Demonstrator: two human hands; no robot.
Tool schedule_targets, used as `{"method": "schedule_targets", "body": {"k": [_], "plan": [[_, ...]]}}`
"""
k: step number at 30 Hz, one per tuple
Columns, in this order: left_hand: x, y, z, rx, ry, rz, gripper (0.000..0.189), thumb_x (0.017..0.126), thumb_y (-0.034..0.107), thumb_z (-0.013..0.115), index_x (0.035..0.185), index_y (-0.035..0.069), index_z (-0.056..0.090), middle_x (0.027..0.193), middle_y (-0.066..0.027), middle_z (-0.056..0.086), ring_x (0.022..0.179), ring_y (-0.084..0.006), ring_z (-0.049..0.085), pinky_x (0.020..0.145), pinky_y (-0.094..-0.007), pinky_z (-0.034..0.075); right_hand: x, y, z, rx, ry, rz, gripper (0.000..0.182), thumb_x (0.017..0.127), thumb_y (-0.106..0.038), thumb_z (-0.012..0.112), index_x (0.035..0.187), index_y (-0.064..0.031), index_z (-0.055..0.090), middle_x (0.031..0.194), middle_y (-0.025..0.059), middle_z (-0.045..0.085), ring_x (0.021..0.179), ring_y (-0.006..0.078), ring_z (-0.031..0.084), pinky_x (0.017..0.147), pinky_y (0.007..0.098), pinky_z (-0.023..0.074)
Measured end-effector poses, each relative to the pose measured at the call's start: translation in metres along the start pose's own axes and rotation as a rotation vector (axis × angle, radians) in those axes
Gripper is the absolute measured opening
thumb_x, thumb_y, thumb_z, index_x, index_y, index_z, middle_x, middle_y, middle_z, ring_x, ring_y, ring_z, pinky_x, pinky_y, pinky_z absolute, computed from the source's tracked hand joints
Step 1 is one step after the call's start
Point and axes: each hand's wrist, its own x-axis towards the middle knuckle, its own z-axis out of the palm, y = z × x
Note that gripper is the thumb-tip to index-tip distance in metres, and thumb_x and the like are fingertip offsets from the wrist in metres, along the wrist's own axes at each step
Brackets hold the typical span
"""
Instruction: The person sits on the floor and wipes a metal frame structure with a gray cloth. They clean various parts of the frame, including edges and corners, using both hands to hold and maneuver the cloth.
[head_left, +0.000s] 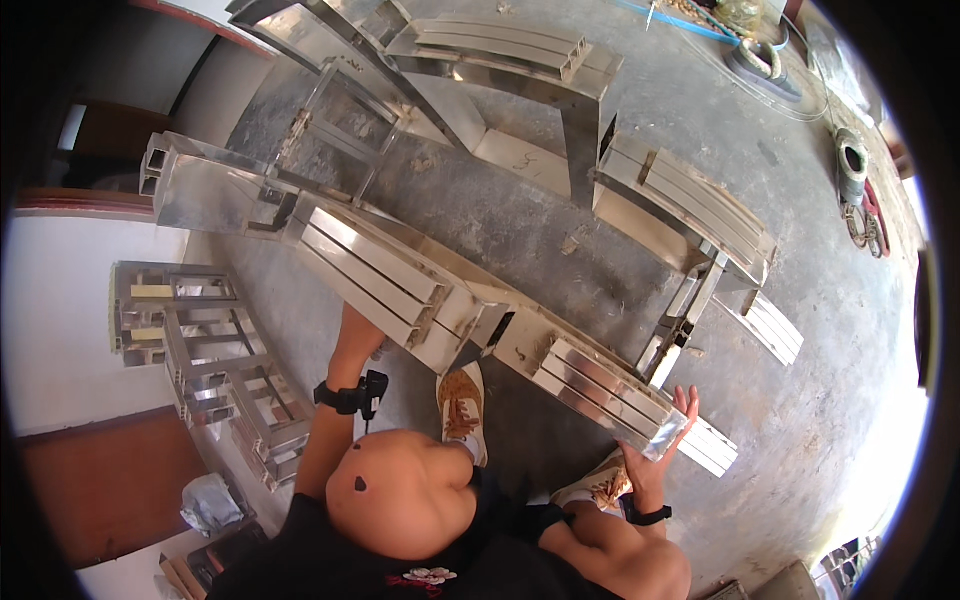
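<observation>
A long stepped frame of shiny sheet metal (517, 341), with ribbed strips on its steps, lies slantwise before me. My right hand (656, 446) is at its lower right end, thumb on the near side and fingers spread up round the end face. My left hand (364, 328) reaches under the left ribbed step (371, 274); its fingers are hidden. A matching stepped metal piece (592, 142) stands beyond, across a gap. Metal crossbars (682, 322) lie between the two pieces at the right, and a rectangular metal frame (337, 135) joins them at the left.
More metal frames (217, 345) lean by the wall at left. Short ribbed metal pieces (772, 326) project at right. Shoes (765, 64), a coiled cable and a blue strip (682, 22) lie on the concrete floor at upper right. A plastic bag (210, 502) is at lower left.
</observation>
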Motion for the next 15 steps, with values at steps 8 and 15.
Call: {"method": "schedule_targets", "body": {"k": [8, 15], "plan": [[0.01, 0.009, 0.008, -0.389, 0.211, -0.176, 0.028, 0.101, 0.018, 0.06, 0.116, -0.004, 0.069, 0.111, -0.0125, 0.074, 0.103, -0.0223, 0.068, 0.092, -0.0353, 0.052, -0.009, 0.042, 0.005, 0.172, 0.075, -0.09, 0.144, 0.063, -0.045, 0.101, 0.165, -0.0058, 0.008, 0.16, 0.0189, 0.039, 0.14, 0.0349, 0.048, 0.119, 0.0504, 0.0388], [0.016, 0.007, 0.015, -0.524, 0.305, -0.193, 0.029, 0.103, 0.015, 0.055, 0.123, -0.002, 0.066, 0.116, -0.0077, 0.071, 0.106, -0.018, 0.066, 0.093, -0.033, 0.052, -0.001, 0.02, 0.015, 0.139, 0.073, -0.049, 0.143, 0.058, -0.05, 0.102, 0.163, -0.0046, 0.017, 0.146, 0.0172, 0.052, 0.129, 0.0319, 0.056, 0.111, 0.0467, 0.0461]]}}
